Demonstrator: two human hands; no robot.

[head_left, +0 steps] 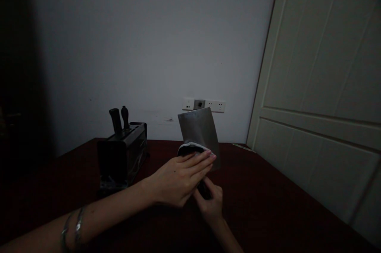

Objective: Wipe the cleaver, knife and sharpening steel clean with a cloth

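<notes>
A cleaver with a broad grey metal blade stands raised above the table, tilted slightly. Its black handle is gripped by my right hand, low in the middle of the view. My left hand reaches across in front and presses a dark cloth with a pale edge flat against the lower blade. The left fingers lie close together over the cloth. Hand and cloth hide the lower part of the blade, and most of the handle is covered too.
A black knife block holding two black-handled tools stands at the left on the dark red table. Behind is a pale wall with sockets. A white panelled door borders the right side.
</notes>
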